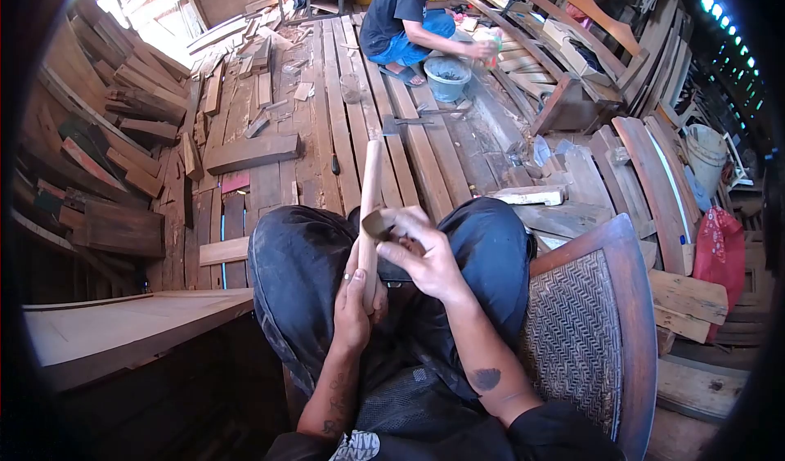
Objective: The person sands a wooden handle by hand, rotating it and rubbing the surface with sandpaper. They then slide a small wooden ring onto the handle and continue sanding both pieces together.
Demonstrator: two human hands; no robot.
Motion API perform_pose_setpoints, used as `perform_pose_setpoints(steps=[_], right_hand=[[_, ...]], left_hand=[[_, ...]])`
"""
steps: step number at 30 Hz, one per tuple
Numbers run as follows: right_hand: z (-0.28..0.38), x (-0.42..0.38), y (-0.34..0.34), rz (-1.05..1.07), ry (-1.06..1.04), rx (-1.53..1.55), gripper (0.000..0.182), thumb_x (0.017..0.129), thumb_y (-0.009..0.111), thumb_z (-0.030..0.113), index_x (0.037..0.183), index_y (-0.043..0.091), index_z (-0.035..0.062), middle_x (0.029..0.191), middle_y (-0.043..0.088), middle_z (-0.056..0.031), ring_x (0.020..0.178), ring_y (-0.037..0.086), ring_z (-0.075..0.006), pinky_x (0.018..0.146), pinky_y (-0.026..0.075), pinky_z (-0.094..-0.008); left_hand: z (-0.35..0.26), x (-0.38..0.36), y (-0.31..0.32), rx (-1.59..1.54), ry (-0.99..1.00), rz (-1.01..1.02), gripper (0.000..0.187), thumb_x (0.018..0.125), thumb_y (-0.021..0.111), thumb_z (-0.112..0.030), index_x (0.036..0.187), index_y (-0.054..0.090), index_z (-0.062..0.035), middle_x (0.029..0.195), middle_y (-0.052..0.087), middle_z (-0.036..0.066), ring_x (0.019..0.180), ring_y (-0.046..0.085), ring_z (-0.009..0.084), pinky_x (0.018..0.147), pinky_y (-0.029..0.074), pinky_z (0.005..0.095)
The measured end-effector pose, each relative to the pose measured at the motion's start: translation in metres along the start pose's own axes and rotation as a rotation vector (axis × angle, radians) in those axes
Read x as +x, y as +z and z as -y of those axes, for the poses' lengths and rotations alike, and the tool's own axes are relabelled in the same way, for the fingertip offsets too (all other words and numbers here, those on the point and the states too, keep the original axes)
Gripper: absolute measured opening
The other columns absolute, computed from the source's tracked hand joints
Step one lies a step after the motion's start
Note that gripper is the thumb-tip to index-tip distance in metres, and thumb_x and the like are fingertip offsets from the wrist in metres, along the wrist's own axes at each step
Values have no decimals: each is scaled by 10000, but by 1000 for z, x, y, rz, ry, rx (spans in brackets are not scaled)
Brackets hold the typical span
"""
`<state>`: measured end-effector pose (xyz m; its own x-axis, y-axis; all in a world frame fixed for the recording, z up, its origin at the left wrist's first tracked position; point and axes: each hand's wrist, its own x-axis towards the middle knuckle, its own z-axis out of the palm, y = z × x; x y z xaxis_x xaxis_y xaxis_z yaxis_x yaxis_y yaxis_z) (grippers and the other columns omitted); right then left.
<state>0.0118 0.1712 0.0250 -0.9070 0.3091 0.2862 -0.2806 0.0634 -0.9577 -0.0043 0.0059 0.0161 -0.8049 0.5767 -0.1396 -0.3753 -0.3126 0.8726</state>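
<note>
My left hand is wrapped round the lower part of a pale round wooden rod, which stands nearly upright between my knees. A brown, curled piece of sandpaper lies against the rod's side, above my left hand. My right hand grips that sandpaper between bent fingers and thumb; the fingertips are slightly blurred. The rod's lower end is hidden by my left hand.
A woven-panel wooden chair piece stands close at my right. Ahead, a co-worker squats by a grey bucket. A hatchet-like tool, a dark-handled tool and a thick wood block lie on the plank floor.
</note>
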Motion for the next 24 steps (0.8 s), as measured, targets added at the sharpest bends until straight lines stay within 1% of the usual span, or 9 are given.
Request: perform_pose_setpoints(steps=[5,7,9,11,12,17,19,22,24], right_hand=[[7,9,-1,-80,-21,-46,437,924,767,73,1345,653,46,1192,569,-19,1052,583,-116,846,491,-245],[0,0,1,46,43,72,447,923,764,59,1355,647,43,1186,560,-16,1056,564,-118,858,492,-250],[1,-4,0,43,44,69,451,917,770,52,1350,646,32,1187,562,-18,1063,577,-119,857,496,-255],[4,2,-2,-52,-15,4,445,917,770,44,1344,646,19,1202,564,-29,1084,589,-122,875,507,-263],[4,7,1,-108,18,148,428,927,762,43,1338,648,16,1221,569,-36,1087,602,-126,896,515,-269],[-4,-2,0,19,4,32,417,945,743,46,1349,644,17,1224,576,-41,1061,613,-132,930,516,-279],[0,-5,-1,30,7,23,418,946,742,50,1351,645,21,1219,582,-46,1043,607,-130,915,505,-265],[-3,6,-1,-129,-27,41,414,944,744,59,1345,646,21,1210,599,-55,1003,599,-123,873,505,-271],[-6,6,0,-108,-22,12,415,940,747,61,1342,649,23,1206,602,-54,999,597,-123,871,505,-274]], left_hand=[[-3,1,1,44,0,18,667,1090,394,-388,1645,214,-65,615,426,-16,463,390,82,441,337,241],[-3,0,2,-7,-7,-10,666,1090,389,-385,1641,222,-50,617,427,-19,464,389,81,444,339,242],[-2,0,1,22,-6,-2,648,1099,373,-379,1641,227,-55,614,424,-21,462,385,81,442,335,243],[-2,1,1,76,6,35,640,1103,368,-375,1644,223,-65,613,422,-21,459,383,81,439,332,244],[-2,1,1,76,3,30,639,1103,368,-373,1644,223,-66,613,421,-21,459,381,80,438,330,243],[-1,-1,1,-4,8,4,629,1099,375,-347,1645,241,-66,658,473,-3,482,393,74,449,333,227],[-2,0,1,28,15,12,630,1101,370,-356,1645,232,-70,630,436,-14,467,378,78,440,326,236],[1,0,1,53,5,10,630,1102,368,-362,1646,227,-76,615,417,-20,459,370,80,435,324,241],[1,1,1,42,8,5,630,1101,369,-360,1646,228,-77,618,417,-21,460,371,79,435,324,241]])
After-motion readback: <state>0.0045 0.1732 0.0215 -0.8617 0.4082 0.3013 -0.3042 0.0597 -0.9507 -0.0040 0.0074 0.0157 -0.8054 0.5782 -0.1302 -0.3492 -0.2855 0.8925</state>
